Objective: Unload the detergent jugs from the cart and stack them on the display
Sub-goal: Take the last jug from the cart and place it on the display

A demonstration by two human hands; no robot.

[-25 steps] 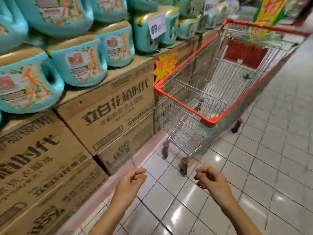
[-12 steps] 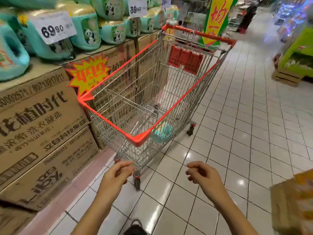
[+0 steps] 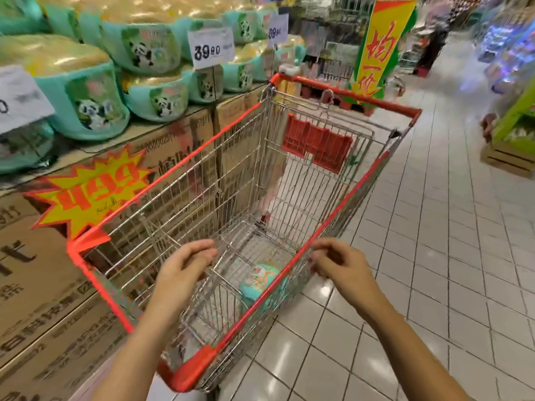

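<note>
Shopper's left hand (image 3: 185,266) and right hand (image 3: 343,266) hover at the near end of a red-rimmed wire shopping cart (image 3: 197,366) in a supermarket aisle. Both have fingers loosely curled and grip nothing. One teal detergent jug (image 3: 260,280) lies on the cart's floor, between the two hands. At ten o'clock, teal panda-label jugs (image 3: 92,102) sit stacked on a display of brown cartons (image 3: 173,146), near a price card (image 3: 210,47) reading 39. White floor tiles (image 3: 434,256) spread toward three o'clock.
</note>
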